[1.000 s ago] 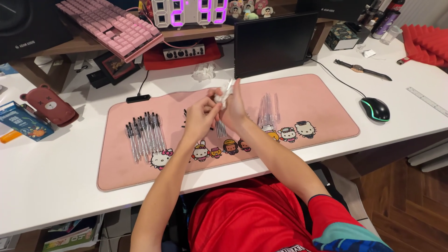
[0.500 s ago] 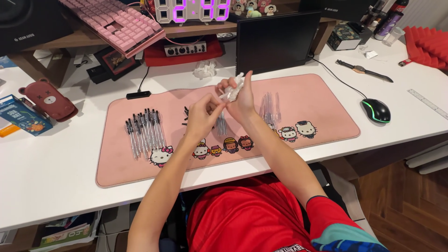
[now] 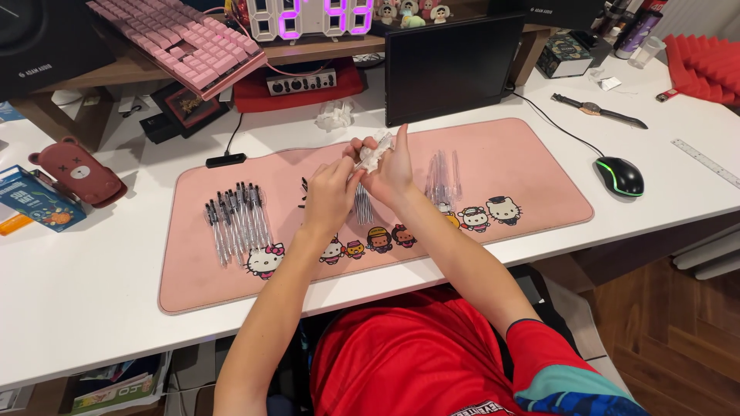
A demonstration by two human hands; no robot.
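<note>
A slim clear plastic pen [image 3: 372, 154] is being gripped between the left hand [image 3: 330, 192] and right hand [image 3: 393, 171] above a smooth pink desk mat [image 3: 532, 166], right of a row of finished pens [image 3: 235, 219].

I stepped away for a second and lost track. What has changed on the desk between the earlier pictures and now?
Very little. Both hands, left hand and right hand, stay raised together over the pink mat, still working a clear pen between the fingers; their grip only shifts slightly. The row of pens, the clear barrels and the mouse lie as before.
</note>
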